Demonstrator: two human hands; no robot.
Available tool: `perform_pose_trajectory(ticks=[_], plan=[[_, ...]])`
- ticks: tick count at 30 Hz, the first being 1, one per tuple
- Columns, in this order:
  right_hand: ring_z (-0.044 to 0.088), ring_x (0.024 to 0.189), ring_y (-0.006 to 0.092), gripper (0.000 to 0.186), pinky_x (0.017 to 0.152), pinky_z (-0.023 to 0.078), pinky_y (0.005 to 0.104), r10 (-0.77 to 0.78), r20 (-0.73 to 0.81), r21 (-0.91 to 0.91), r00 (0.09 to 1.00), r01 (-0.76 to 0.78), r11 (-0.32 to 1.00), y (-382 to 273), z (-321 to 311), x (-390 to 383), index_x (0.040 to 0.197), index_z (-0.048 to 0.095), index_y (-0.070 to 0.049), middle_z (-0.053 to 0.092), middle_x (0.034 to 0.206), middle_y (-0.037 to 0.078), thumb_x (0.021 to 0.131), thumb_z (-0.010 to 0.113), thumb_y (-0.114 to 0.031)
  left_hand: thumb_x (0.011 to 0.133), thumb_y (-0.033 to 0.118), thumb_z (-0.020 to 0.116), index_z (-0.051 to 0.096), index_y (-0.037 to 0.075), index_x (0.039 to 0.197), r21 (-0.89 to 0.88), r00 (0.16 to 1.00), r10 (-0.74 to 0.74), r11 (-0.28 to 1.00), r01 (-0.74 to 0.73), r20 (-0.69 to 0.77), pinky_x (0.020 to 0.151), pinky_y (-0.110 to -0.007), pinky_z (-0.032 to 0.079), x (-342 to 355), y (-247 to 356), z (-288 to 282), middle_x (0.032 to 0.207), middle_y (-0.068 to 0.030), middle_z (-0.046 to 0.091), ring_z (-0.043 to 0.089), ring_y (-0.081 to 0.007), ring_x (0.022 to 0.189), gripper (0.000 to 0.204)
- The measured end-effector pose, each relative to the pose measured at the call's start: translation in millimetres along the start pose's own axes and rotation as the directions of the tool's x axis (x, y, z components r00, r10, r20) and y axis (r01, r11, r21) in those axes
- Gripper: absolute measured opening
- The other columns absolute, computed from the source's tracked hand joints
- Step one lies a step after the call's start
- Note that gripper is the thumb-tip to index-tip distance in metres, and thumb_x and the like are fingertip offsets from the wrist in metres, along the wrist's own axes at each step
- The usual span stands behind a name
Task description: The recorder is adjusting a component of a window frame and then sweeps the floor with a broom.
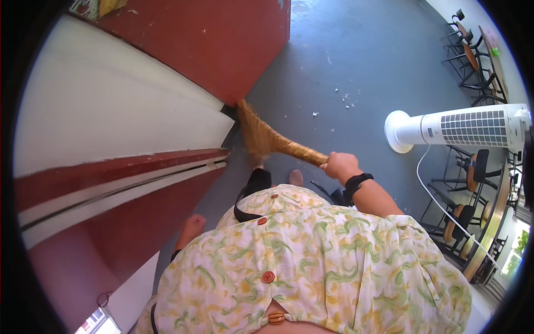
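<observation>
My right hand (pixel 340 167), with a black band on its wrist, is closed round the handle end of a golden-brown grass broom (pixel 292 148). The broom slants to the upper left from my fist. Its fanned bristles (pixel 255 131) meet the floor beside the white wall's end, close to the lower corner of a red door (pixel 239 61). At my left side hangs my left hand (pixel 193 226), away from the broom. Its fingers are too foreshortened to make out. Small white scraps (pixel 315 114) lie scattered on the grey floor (pixel 339 61) beyond the broom.
To the right stands a white tower fan (pixel 461 126) with a trailing white cord (pixel 431 183). Chairs (pixel 474 170) and long tables (pixel 495 222) line the right side. A white wall (pixel 117 100) with a red lower band borders my left. My feet (pixel 296 177) are just below the broom.
</observation>
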State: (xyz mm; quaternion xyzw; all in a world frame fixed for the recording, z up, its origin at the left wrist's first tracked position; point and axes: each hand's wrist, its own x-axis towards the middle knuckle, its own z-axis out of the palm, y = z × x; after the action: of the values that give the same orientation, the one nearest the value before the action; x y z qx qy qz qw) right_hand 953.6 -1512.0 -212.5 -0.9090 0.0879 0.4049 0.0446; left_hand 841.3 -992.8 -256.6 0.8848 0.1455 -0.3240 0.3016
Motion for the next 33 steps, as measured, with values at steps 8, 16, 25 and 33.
perform_pose_trajectory(ticks=[8, 16, 25, 33], plan=[[0.064, 0.093, 0.0336, 0.048, 0.08, 0.05, 0.042, 0.297, -0.137, 0.007, 0.945, -0.299, 0.954, 87.7, -58.1, -6.5, 0.104, 0.063, -0.006, 0.068, 0.096, 0.015, 0.083, 0.059, -0.049, 0.081, 0.017, 0.057, 0.064, 0.001, 0.083, 0.059, 0.972, 0.235, 0.971, -0.234, -0.006, 0.071, -0.038, 0.05, 111.8, 82.3, -38.9, 0.08, -0.0186, 0.065, 0.064, -0.0302, 0.078, 0.018], [0.065, 0.087, 0.0362, 0.055, 0.076, 0.051, 0.0436, 0.479, 0.267, 0.359, 0.836, -0.548, 0.756, 101.1, 17.3, -116.6, 0.1, 0.06, 0.001, 0.067, 0.092, 0.022, 0.067, 0.072, -0.041, 0.08, 0.018, 0.061, 0.064, 0.002, 0.087, 0.054, 0.939, 0.274, 0.955, -0.291, 0.209, 0.066, -0.031, 0.048, 184.8, 123.5, -54.0, 0.074, -0.008, 0.064, 0.059, -0.0153, 0.07, 0.018], [0.067, 0.076, 0.0272, 0.037, 0.069, 0.054, 0.0407, 0.175, 0.704, 0.697, 0.688, -0.717, 0.014, 19.4, 46.3, -146.0, 0.093, 0.062, -0.001, 0.068, 0.08, 0.014, 0.069, 0.07, -0.029, 0.08, 0.016, 0.057, 0.065, -0.001, 0.079, -0.072, 0.937, 0.199, 0.98, -0.186, 0.287, 0.063, -0.035, 0.048, 225.3, -4.5, -22.1, 0.071, -0.0123, 0.064, 0.062, -0.0206, 0.069, 0.019], [0.062, 0.062, 0.0265, 0.027, 0.057, 0.054, 0.0378, 0.017, 0.665, 0.734, 0.747, -0.65, -0.197, -5.3, -2.6, -38.1, 0.092, 0.049, -0.002, 0.058, 0.072, 0.011, 0.077, 0.063, -0.019, 0.081, 0.015, 0.057, 0.064, -0.001, 0.078, -0.124, 0.901, 0.226, 0.973, -0.193, 0.371, 0.057, -0.033, 0.047, 222.5, 11.2, -46.4, 0.067, -0.0078, 0.062, 0.06, -0.017, 0.063, 0.018]])
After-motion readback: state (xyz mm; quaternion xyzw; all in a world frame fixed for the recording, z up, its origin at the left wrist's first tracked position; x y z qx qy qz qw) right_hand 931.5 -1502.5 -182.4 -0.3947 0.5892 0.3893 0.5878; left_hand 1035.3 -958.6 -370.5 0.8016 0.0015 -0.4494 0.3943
